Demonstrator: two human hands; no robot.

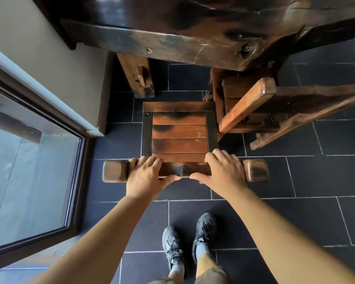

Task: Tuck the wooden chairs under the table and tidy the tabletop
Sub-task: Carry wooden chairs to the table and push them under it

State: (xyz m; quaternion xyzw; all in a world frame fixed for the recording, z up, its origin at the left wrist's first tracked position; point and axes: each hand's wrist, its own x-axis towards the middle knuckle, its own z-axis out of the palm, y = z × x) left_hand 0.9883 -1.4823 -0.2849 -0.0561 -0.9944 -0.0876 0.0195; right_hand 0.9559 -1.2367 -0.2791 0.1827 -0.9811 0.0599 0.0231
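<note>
A wooden chair (179, 136) with a slatted seat stands right below me, its front edge just short of the dark wooden table (193, 37). My left hand (147, 175) grips the chair's top back rail (115, 171) left of its middle, fingers over the rail and thumb behind it. My right hand (223, 173) grips the same rail right of its middle. A second wooden chair (275, 111) stands to the right, turned at an angle, its seat partly under the table's edge.
A thick table leg (136, 76) stands left of the chair's front. A glass door (29, 160) and a wall fill the left side. Dark floor tiles (295, 212) spread around my feet (189, 240).
</note>
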